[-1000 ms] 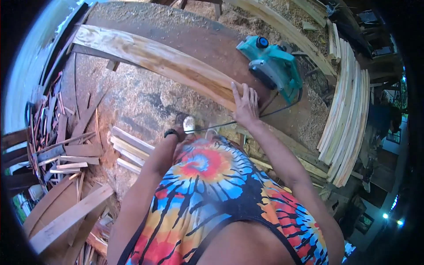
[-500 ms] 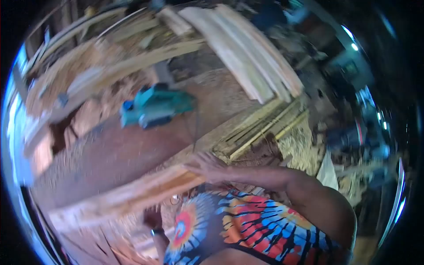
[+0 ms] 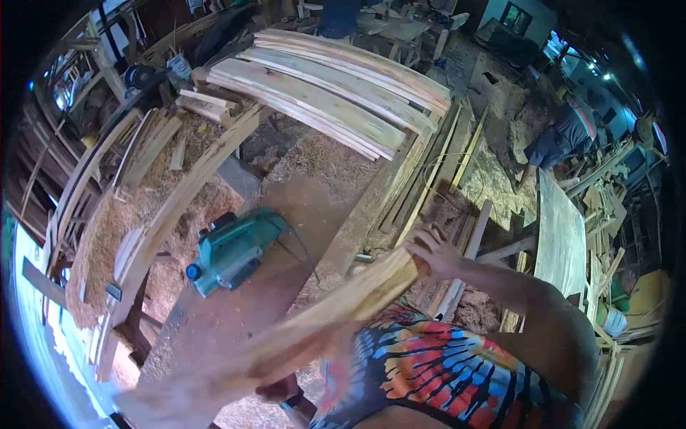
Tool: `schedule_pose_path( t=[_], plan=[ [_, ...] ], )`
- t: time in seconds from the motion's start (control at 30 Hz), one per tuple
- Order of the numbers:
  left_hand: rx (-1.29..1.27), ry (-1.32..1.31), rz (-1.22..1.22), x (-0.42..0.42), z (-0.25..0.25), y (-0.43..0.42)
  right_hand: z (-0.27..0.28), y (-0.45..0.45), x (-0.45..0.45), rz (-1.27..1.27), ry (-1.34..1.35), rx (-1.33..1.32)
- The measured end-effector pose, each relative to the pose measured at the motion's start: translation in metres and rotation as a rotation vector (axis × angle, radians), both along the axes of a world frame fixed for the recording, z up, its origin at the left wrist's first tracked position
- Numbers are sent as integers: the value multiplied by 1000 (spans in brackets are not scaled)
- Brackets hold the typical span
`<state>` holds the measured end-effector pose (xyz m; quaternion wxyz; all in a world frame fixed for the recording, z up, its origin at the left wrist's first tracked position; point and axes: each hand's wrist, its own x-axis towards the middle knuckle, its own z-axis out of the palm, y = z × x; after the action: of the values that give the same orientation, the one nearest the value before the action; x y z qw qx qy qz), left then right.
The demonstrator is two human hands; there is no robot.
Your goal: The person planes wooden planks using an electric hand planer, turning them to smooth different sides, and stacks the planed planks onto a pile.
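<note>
A long wooden plank slants from the lower left up toward the centre right, its near-left part smeared by motion. My right hand grips its right end, fingers over the top edge. Lower down, my left hand is at the plank's lower edge, partly hidden and blurred, with a band on the wrist. A teal power planer lies on its side on the brown work surface, left of the plank, its dark cord trailing right.
Several stacked boards lie beyond the surface. Thin strips run behind my right hand. Wood shavings cover the left side around a long beam. At the right, a person bends down near a wide board.
The view has swung to the right, showing more of the workshop. The plank now slants the other way, with its right end in my right hand, and my left hand has come to its lower edge.
</note>
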<state>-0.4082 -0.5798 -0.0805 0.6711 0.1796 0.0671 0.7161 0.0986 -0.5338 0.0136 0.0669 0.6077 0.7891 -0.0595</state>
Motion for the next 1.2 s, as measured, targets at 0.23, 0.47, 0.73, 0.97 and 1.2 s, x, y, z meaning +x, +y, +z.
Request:
schedule_pose_path(
  t=[0.23,0.47,0.73,0.97,1.2],
  plan=[
    [-138,379,-81,129,58,167,-68,-24,71,-207,251,139],
    [-531,485,-336,328,25,304,-55,-62,124,-488,285,68],
    [-577,605,-440,466,13,332,-53,-101,203,-592,488,-44],
    [-330,816,-223,492,35,389,-68,-78,273,-713,1181,-537],
    [-457,840,-200,506,61,403,-95,-7,339,-662,1250,-1051]
  ],
)
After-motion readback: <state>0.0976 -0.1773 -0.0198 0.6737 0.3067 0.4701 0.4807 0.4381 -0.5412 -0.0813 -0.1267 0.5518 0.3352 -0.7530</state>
